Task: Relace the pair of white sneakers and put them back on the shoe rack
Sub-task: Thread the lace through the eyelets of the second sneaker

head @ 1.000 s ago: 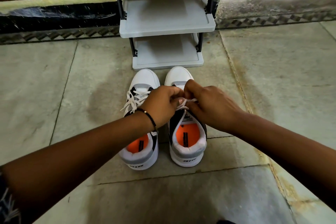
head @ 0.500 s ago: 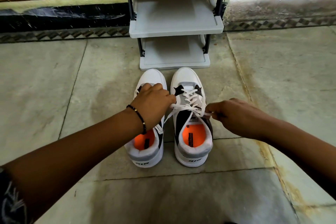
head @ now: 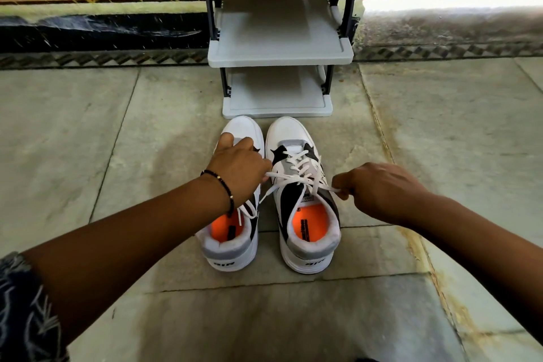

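Two white sneakers with black panels and orange insoles stand side by side on the floor, toes toward the shoe rack point(head: 279, 51). The right sneaker point(head: 305, 203) is laced up its front, and its white lace point(head: 296, 178) runs out sideways to both hands. My left hand point(head: 239, 167) hovers over the left sneaker point(head: 232, 241) and pinches one lace end. My right hand point(head: 379, 188), to the right of the right sneaker, pinches the other end. The lace is pulled taut between them. The left sneaker's front is hidden under my left hand.
The grey rack has a lower shelf point(head: 277, 97) just beyond the toes and a middle shelf above it, both bare. Stone floor tiles point(head: 440, 132) spread on all sides. A dark wall base point(head: 97, 32) runs behind the rack.
My hands, together over the right sneaker's tongue a second ago, have drawn apart sideways, pulling the lace ends taut. The right hand has moved furthest, out to the right.
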A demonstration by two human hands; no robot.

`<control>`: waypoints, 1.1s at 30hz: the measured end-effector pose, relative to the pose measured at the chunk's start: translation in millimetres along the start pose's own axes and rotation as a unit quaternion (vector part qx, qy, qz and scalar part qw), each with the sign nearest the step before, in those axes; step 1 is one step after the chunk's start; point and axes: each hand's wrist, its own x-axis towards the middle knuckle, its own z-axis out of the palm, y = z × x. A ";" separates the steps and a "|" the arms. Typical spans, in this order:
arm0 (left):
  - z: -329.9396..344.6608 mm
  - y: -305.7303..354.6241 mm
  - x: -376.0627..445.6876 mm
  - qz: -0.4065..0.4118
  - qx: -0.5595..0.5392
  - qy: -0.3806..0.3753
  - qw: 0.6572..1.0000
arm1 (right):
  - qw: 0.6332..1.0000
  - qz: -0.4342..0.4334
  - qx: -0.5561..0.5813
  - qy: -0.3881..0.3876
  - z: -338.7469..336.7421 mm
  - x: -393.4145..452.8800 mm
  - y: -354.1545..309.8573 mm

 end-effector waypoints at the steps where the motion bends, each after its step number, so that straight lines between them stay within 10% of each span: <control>1: 0.2 -0.1 -0.3 -0.001 0.002 0.002 1.000 | 1.000 -0.002 0.001 0.002 0.2 -0.7 0.4; 12: 2.9 -18.3 -14.8 0.036 -0.093 0.110 0.989 | 0.996 -0.046 -0.070 0.020 16.0 -6.2 -6.3; 21: 48.0 -39.4 -80.3 -0.216 -0.331 0.048 0.918 | 0.989 -0.115 0.057 0.070 -7.8 -41.4 -48.5; 33: 60.7 -3.6 -92.2 -0.165 -0.368 0.014 0.915 | 0.964 0.097 0.245 0.045 42.9 -10.9 -36.0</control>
